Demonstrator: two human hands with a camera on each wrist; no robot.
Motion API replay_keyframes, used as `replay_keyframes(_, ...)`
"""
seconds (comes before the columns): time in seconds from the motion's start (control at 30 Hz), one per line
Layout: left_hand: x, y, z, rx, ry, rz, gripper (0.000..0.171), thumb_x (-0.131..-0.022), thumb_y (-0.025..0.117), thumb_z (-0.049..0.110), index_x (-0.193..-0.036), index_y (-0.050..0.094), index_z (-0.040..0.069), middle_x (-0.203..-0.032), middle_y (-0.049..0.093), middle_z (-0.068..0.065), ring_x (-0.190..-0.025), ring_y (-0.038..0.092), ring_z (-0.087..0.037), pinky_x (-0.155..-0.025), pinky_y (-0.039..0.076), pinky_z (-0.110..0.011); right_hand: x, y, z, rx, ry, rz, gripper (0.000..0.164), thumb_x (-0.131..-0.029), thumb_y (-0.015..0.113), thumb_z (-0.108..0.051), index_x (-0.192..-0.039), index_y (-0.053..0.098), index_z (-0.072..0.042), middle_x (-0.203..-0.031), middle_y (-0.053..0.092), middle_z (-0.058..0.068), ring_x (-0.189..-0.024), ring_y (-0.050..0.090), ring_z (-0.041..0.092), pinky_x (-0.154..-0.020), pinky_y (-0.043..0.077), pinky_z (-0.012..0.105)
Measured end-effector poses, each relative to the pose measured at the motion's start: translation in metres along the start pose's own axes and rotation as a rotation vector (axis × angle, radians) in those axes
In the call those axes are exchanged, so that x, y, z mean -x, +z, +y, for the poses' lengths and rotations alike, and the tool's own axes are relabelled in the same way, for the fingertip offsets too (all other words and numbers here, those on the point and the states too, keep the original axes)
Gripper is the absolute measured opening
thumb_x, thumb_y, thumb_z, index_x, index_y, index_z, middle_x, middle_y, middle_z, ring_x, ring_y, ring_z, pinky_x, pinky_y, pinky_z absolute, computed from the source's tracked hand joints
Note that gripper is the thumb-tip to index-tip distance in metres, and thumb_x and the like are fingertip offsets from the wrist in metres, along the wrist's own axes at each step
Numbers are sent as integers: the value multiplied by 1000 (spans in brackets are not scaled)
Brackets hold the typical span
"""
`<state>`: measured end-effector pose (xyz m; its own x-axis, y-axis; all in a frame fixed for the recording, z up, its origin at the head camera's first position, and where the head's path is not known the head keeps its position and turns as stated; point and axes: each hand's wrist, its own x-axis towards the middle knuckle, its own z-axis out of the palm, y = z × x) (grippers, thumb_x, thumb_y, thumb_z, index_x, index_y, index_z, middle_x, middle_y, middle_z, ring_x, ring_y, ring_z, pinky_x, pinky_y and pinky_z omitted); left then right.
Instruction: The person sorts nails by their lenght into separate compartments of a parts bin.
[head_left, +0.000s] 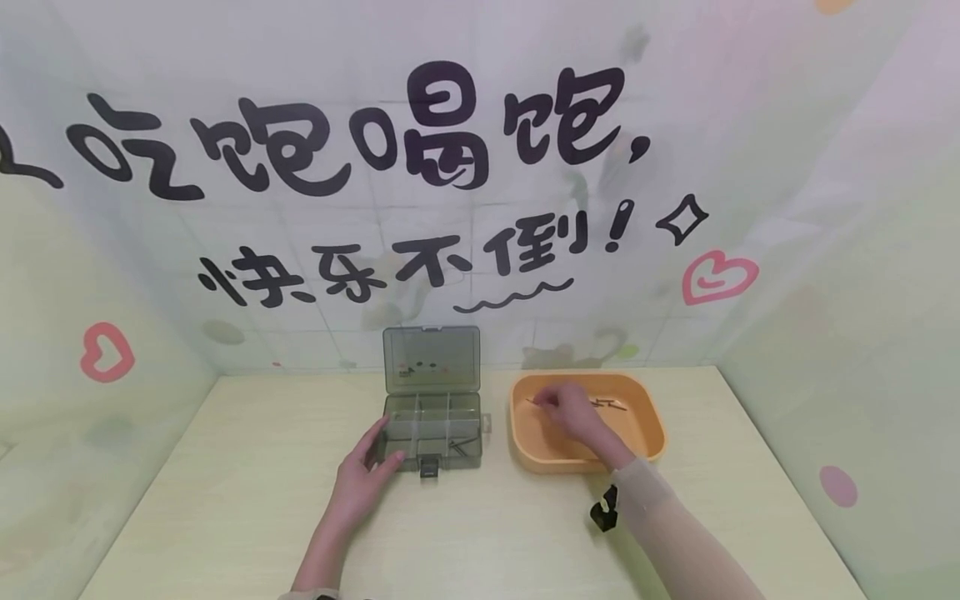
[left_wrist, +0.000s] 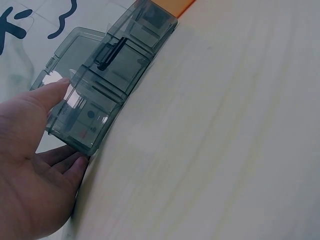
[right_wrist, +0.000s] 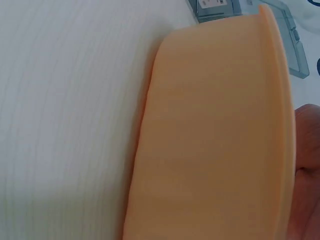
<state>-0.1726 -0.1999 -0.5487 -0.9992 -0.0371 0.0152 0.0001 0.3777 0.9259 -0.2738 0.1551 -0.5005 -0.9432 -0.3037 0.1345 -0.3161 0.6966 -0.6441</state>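
Note:
My left hand holds the left side of a clear grey compartment box, its thumb on the front edge and its fingers at the left end. The box's lid stands raised at the back. Several thin dark pieces like screws or nails lie in its front right compartment. Inside the orange tray, my right hand pinches a small thin piece, too small to make out well. More such dark pieces rest on the tray's floor, right of the hand.
Box and tray stand side by side on a pale wood-grain table, with a narrow gap between them. A printed wall sheet with black lettering rises behind, and light panels close off the sides. A black bow-like thing hangs by the right sleeve.

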Motion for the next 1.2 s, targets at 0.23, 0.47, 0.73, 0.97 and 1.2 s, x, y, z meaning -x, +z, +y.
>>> replay_keyframes(0.23, 0, -1, 1, -1, -7, 0, 73, -100, 69, 30, -161, 33, 12, -165, 24, -26, -149, 25, -45, -122, 29, -45, 2, -3, -17, -17, -42, 12, 12, -95, 68, 4, -96, 78, -1, -94, 76, 9, -92, 71, 28, -83, 62, 44)
replay_keyframes(0.47, -1, 0, 0, -6, -1, 12, 71, -101, 69, 27, -160, 33, 13, -164, 24, -26, -148, 27, -46, -122, 29, -46, 2, -1, -32, -82, -68, 25, 15, -91, 69, 6, -100, 78, -3, -97, 76, 10, -90, 71, 26, -82, 63, 41)
replay_keyframes(0.73, -1, 0, 0, -2, 3, 5, 71, -101, 69, 27, -161, 33, 13, -165, 23, -25, -149, 26, -46, -122, 29, -46, 5, 4, -44, -141, -62, -10, 13, -92, 67, 6, -98, 77, -1, -95, 74, 8, -84, 67, 20, -76, 62, 35)
replay_keyframes(0.97, 0, 0, 1, 8, 8, 6, 70, -101, 69, 26, -160, 33, 13, -165, 23, -24, -150, 25, -45, -122, 28, -47, 9, 10, -55, -146, -104, -44, 15, -92, 65, 8, -101, 76, 2, -96, 74, 10, -90, 69, 25, -82, 62, 40)
replay_keyframes(1.2, 0, 0, 0, 13, 10, 0, 71, -101, 69, 28, -160, 33, 13, -165, 23, -24, -150, 24, -44, -123, 27, -47, 11, 15, -69, -211, -102, -93, 17, -97, 63, 5, -107, 76, 2, -105, 75, 11, -99, 69, 27, -88, 61, 42)
